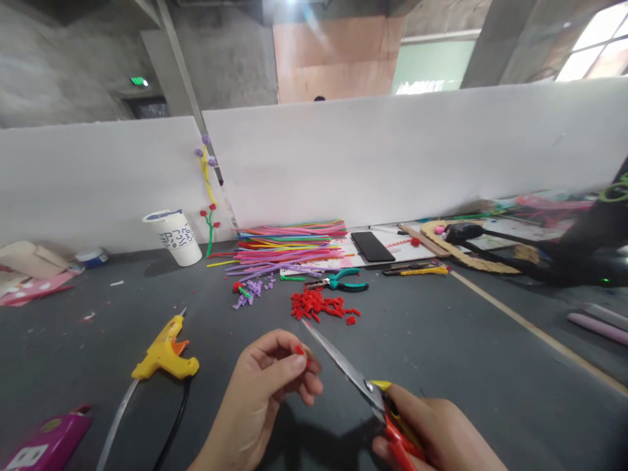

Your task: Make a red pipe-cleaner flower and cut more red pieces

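My left hand [272, 379] pinches a small red pipe cleaner piece [300, 352] between thumb and forefinger, above the grey table. In my right hand [436, 422] is a pair of scissors [353, 376] with red and yellow handles. The blades look closed and point up and to the left, towards a pile of short red pipe cleaner pieces [316, 303]. To the left of that pile lie short purple pieces [249, 292]. Behind them is a bundle of long pipe cleaners [289, 245] in several colours. Green-handled pliers [343, 280] rest between the bundle and the red pile.
A yellow glue gun [167, 353] lies at the left with its cord trailing forward. Behind it stands a white cup [174, 239]. A black phone [373, 247], a cutter knife [417, 269] and a black stand [534, 248] are at the back right. A white partition [367, 157] closes the far side.
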`<state>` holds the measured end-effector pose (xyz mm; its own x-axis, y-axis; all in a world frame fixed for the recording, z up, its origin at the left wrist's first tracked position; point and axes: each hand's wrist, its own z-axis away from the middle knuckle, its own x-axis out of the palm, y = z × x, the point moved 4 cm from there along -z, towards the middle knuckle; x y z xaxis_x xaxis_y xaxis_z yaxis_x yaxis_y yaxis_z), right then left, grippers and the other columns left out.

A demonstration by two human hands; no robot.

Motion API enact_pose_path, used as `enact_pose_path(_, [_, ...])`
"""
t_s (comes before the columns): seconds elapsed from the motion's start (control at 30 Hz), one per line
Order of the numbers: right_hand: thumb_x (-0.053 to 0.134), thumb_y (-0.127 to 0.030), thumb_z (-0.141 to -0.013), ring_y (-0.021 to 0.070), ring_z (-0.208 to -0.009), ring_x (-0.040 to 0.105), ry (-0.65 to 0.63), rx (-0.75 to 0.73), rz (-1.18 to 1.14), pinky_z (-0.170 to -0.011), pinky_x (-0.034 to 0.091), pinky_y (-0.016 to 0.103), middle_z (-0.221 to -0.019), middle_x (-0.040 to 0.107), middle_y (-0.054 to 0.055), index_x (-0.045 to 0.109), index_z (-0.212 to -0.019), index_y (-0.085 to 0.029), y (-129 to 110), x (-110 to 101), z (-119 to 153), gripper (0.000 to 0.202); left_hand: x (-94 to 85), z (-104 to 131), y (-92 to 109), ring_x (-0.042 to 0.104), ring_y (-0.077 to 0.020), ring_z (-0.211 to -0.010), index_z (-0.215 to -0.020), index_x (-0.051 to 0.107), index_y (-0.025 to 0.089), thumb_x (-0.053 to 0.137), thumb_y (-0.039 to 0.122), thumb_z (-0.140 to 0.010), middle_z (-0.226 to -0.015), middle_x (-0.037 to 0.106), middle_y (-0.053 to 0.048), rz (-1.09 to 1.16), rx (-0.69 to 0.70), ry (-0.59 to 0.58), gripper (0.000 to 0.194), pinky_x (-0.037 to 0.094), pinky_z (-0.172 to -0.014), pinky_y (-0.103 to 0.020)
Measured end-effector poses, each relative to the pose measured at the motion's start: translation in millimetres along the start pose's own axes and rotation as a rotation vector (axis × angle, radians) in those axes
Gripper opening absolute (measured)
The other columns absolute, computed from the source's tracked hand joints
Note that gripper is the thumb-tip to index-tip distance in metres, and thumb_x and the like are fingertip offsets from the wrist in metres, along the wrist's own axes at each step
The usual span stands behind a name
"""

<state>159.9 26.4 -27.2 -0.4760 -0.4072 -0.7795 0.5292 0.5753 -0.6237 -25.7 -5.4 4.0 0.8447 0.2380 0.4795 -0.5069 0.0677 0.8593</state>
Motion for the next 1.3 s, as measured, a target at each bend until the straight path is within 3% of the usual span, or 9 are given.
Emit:
enact_pose_path(0.13, [0.053,-0.039,-0.077,0.0092,-0.049,0.031,-0.004,0.152,-0.267,-0.045,0.028,0.019,-0.055,0.037,-0.006,0.038,-0.062,-0.021,-4.5,-5.1,-7.8,0.028,5.6,0.9,-5.9,0.056,-0.0088,-0.043,-0.063,0.059,0.015,0.07,0.018,-0.063,-0.056,0.064,0.0,-0.042,-0.03,-0.01,0.011,0.041,-0.043,-0.017])
enact_pose_path(0.3, [0.058,-0.04,-0.071,0.0064,-0.042,0.036,0.004,0.321,-0.69,-0.039,0.029,0.017,-0.052,0.04,-0.007,0.042,-0.064,-0.02,-14.2,-5.4,-17.6,0.027,8.0,4.2,-21.9,0.054,-0.0095,-0.044,-0.06,0.059,0.015,0.07,0.019,-0.061,-0.051,0.058,0.002,-0.331,0.019,0.045,0.012,0.041,-0.044,-0.019])
enact_pose_path(0.4, [0.059,-0.046,-0.07,0.0051,-0.033,0.036,-0.018,0.377,-0.828,-0.034,0.029,0.016,-0.045,0.041,-0.009,0.046,-0.068,-0.019,-17.1,-0.6,-20.6,0.03,10.5,7.2,-25.2,0.054,-0.0102,-0.051,-0.061,0.06,0.017,0.066,0.017,-0.065,-0.056,0.057,0.003,-0.612,0.205,-0.019,0.008,0.042,-0.05,-0.02])
enact_pose_path(0.5, [0.058,-0.04,-0.07,0.0039,-0.03,0.034,-0.015,0.433,-0.881,-0.031,0.029,0.015,-0.04,0.037,-0.011,0.046,-0.066,-0.019,-17.2,4.2,-21.6,0.024,15.9,12.3,-23.3,0.056,-0.0112,-0.058,-0.063,0.059,0.019,0.061,0.013,-0.069,-0.061,0.059,0.002,-0.831,0.429,-0.124,0.009,0.044,-0.057,-0.02])
enact_pose_path(0.7, [0.052,-0.028,-0.067,0.0029,-0.029,0.034,-0.023,0.426,-0.927,-0.031,0.031,0.014,-0.042,0.039,-0.011,0.047,-0.065,-0.018,-18.1,7.6,-23.6,0.011,23.6,17.5,-19.7,0.058,-0.0121,-0.059,-0.064,0.059,0.02,0.058,0.01,-0.071,-0.062,0.06,0.002,-0.897,0.549,-0.179,0.012,0.046,-0.057,-0.02])
enact_pose_path(0.8, [0.049,-0.021,-0.066,0.003,-0.03,0.035,-0.017,0.397,-0.899,-0.031,0.027,0.014,-0.043,0.041,-0.01,0.047,-0.066,-0.018,-18.6,5.4,-24.4,0.004,23.2,15.9,-22.8,0.058,-0.0134,-0.059,-0.062,0.061,0.02,0.062,0.012,-0.069,-0.062,0.061,0.001,-0.809,0.446,-0.126,0.01,0.046,-0.058,-0.021])
enact_pose_path(1.0, [0.045,-0.011,-0.062,0.0048,-0.042,0.038,0.025,0.343,-0.824,-0.039,0.026,0.014,-0.049,0.044,-0.008,0.044,-0.062,-0.018,-18.6,-0.7,-19.9,0.007,20.3,11.4,-39.0,0.057,-0.0132,-0.05,-0.058,0.061,0.017,0.07,0.016,-0.061,-0.054,0.06,0.001,-0.384,0.044,-0.021,0.009,0.045,-0.051,-0.022])
enact_pose_path(1.17, [0.044,-0.009,-0.061,0.0061,-0.048,0.037,0.024,0.207,-0.757,-0.044,0.028,0.016,-0.054,0.043,-0.007,0.044,-0.063,-0.017,-19.6,-9.0,-13.8,0.009,22.7,9.8,-48.4,0.058,-0.012,-0.046,-0.065,0.064,0.013,0.071,0.02,-0.062,-0.058,0.064,-0.002,-0.155,-0.206,-0.16,0.011,0.043,-0.045,-0.021])
enact_pose_path(1.3, [0.046,-0.009,-0.061,0.0072,-0.052,0.037,-0.024,0.127,-0.707,-0.046,0.028,0.017,-0.056,0.042,-0.007,0.044,-0.063,-0.017,-21.5,-13.4,-16.4,0.009,21.3,9.3,-50.3,0.057,-0.0111,-0.044,-0.066,0.066,0.011,0.069,0.018,-0.064,-0.058,0.065,-0.004,-0.148,-0.249,-0.222,0.008,0.042,-0.045,-0.021])
